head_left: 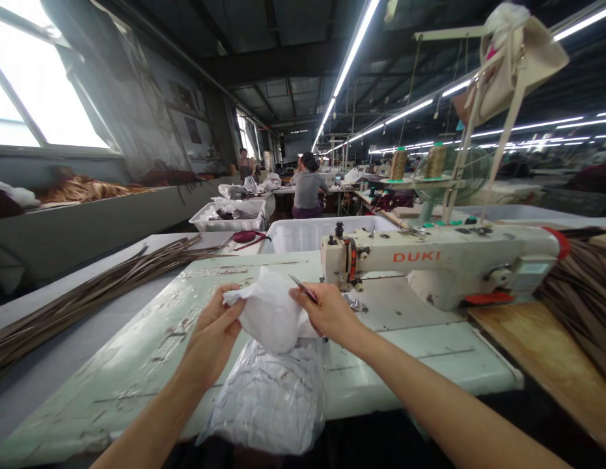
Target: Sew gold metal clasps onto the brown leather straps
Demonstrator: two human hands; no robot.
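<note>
- Nearest you, just below your grip, a clear plastic bag [268,404] of crumpled white material overhangs the tabletop [151,339]; a tug could slide it off.
- Your left hand [212,342] pinches the thin white sheet [268,309] between both hands; your right hand [332,312] grips a pointed tool [303,286] and seems to pinch the sheet's other side. Turned inward, that exposed tip could tear it.
- Around your grip, the pale-green surface is chipped; right, a sewing machine [468,257]; beyond, a white bin [303,238] and a seated person [307,189] under strip lights [351,55].

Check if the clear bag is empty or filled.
Filled: crumpled white material bulges inside the clear bag, showing through its plastic.
</note>
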